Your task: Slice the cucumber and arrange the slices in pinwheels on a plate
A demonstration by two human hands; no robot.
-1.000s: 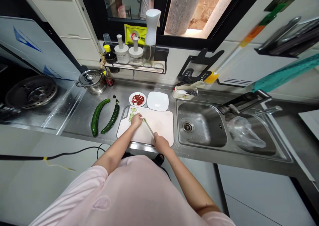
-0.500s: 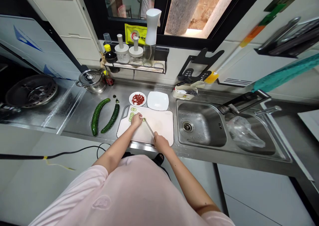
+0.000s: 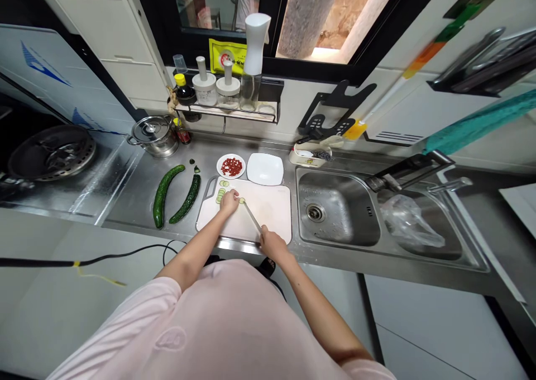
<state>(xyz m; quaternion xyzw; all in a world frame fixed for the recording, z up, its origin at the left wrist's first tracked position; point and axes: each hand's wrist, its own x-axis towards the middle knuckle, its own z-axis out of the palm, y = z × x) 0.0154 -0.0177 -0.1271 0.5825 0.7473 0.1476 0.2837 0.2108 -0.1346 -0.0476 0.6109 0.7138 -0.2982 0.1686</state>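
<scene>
on a steel kitchen counter (image 3: 201,155), at 12 o'clock from a pink t-shirt (image 3: 218,324), a white cutting board (image 3: 268,212) with both hands over it. left hand (image 3: 229,202) near the board's far left corner, curled into a narrow grip, fingertips (image 3: 226,208) pressed down; anything beneath them hidden, so no telling whether anything was held. right hand (image 3: 273,245) at the board's near edge, closed tight around the handle of a kitchen knife (image 3: 252,217), blade angled toward 11 o'clock, tip just beside the left hand. thin cucumber slices (image 3: 220,195) in a short overlapping row at 10 o'clock on the board, just past the left hand; one more cucumber slice (image 3: 242,200) by the knife tip. two long dark green cucumbers (image 3: 186,199) side by side on the bare steel, at 9 o'clock from the board. at 12 o'clock from the board, a small round plate (image 3: 218,166) of chopped red pieces, just beside a white square plate (image 3: 264,169). at 3 o'clock, a steel sink (image 3: 335,207), with a crumpled plastic bag (image 3: 408,222) in its far basin. at 10 o'clock, a lidded steel pot (image 3: 154,136).
</scene>
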